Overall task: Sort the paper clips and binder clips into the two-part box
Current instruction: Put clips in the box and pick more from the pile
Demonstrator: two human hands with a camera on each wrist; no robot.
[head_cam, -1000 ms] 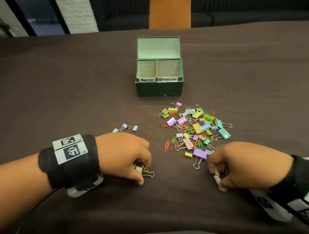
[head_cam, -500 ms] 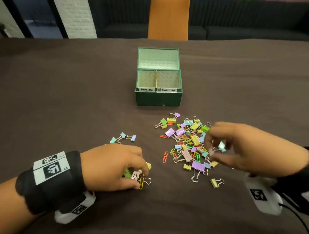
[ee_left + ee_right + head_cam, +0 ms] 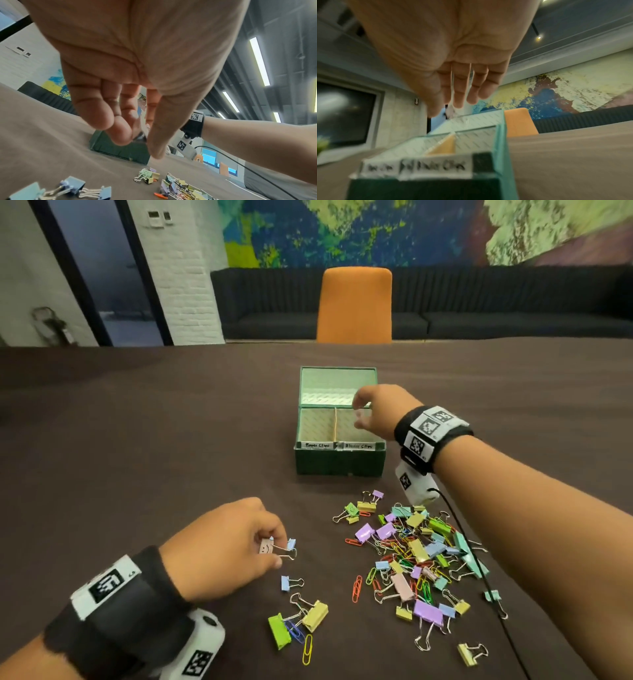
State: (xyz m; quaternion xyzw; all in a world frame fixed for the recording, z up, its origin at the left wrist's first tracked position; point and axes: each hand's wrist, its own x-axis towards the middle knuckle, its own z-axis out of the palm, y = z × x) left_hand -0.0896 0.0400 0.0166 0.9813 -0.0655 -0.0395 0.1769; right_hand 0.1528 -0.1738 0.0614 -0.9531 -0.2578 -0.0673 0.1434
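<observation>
1. Right hand [image 3: 378, 412] was hovering over the green two-part box [image 3: 339, 463], above the right compartment labelled for binder clips. The fingers were spread and slack. In the right wrist view something pale showed blurred just under the fingertips [image 3: 458, 102], but I couldn't tell if it was a clip dropping.
2. Left hand [image 3: 226, 546] sat at roughly 8 o'clock from the box, thumb and fingers pinched on a small white binder clip [image 3: 266, 547] with a blue one [image 3: 291, 543] tangled onto its wire handles.
3. The main pile of clips [image 3: 414, 556] lay on the brown table [image 3: 137, 457] at about 5 o'clock from the box, paper clips and binder clips all mixed. A smaller bunch [image 3: 301, 625] sat near the left hand.
4. Both compartments looked basically empty, so I'd say sorting had barely begun.
5. What could go wrong, in my opinion: the wire handles snag each other, so lifting one clip could drag a paper clip along into the wrong side. The divider [image 3: 335, 424] is low and thin too, so a loose drop might bounce across.
</observation>
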